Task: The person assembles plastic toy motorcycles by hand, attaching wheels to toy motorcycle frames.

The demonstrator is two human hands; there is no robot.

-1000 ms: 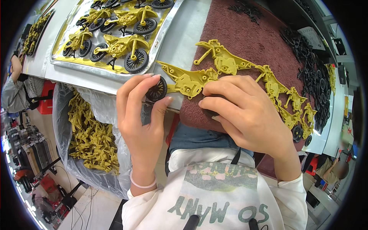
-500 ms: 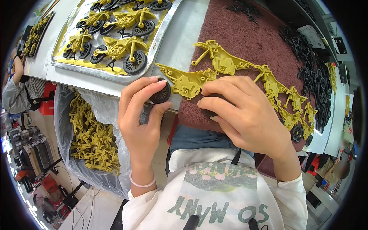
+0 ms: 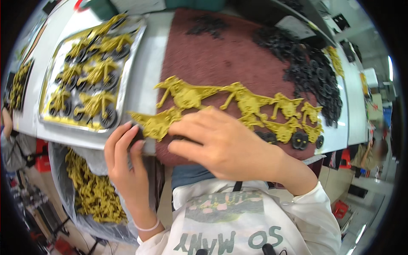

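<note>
A yellow toy motorcycle body half [image 3: 155, 125] lies at the left end of the maroon cloth, between my two hands. My left hand [image 3: 127, 159] is closed, thumb and fingertips pinching a black toy wheel [image 3: 138, 134] at the body's left tip. My right hand [image 3: 225, 142] curls over the body's right end. Its fingers are closed on a dark wheel, of which only a sliver shows between them. Just beyond my hands, more yellow body halves [image 3: 187, 95] lie in a row reaching right. Several loose black wheels [image 3: 300, 140] sit near the cloth's front edge.
At left stands a metal tray [image 3: 135, 63] of assembled yellow motorcycles. Below it, a plastic-lined bin [image 3: 59, 187] holds yellow parts. Black parts [image 3: 312, 72] are heaped on the maroon cloth [image 3: 229, 55] at right, with a smaller black pile [image 3: 208, 26] at the back.
The whole view has shifted, so the tray and bodies appear further left and lower. Both hands keep their places at the two ends of the same body half, the left still pinching its wheel.
</note>
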